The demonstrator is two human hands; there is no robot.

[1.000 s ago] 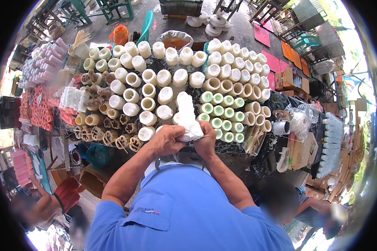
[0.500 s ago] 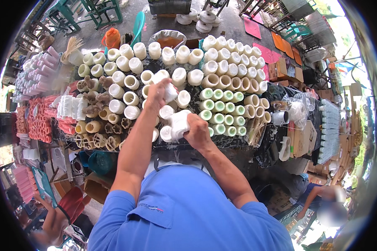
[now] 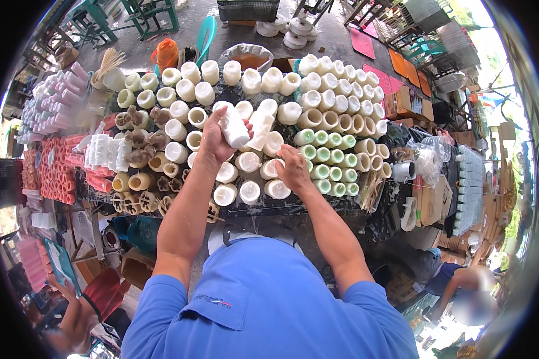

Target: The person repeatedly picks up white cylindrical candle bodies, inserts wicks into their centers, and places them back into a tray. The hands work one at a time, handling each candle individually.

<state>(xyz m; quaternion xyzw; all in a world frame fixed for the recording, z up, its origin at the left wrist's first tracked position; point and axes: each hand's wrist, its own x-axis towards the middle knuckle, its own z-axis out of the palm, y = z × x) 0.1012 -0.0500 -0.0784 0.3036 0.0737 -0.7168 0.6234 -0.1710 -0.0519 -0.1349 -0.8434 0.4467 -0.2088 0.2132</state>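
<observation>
My left hand (image 3: 214,140) is wrapped round a smooth white candle (image 3: 233,127), tilted above the rows on the black tabletop. Close beside its fingertips a paler candle (image 3: 260,130) leans at a slant; whether the hand also touches it, I cannot tell. Lower and to the right, my right hand (image 3: 294,172) has its fingers loosely apart at the side of a standing cream candle (image 3: 270,169). Several thick white candles, such as the front one (image 3: 250,191), stand under and between my hands.
Pale green hollow cylinders (image 3: 321,155) stand right of my right hand. Brownish flower-shaped pieces (image 3: 144,140) and pink pieces (image 3: 57,176) fill the left side. A lined bin (image 3: 248,55) is beyond the far edge. Other people sit low at both sides.
My right hand has let go of the white candle it gripped and moved up and right. My left hand has turned its candle more into view. The whole view has shifted slightly.
</observation>
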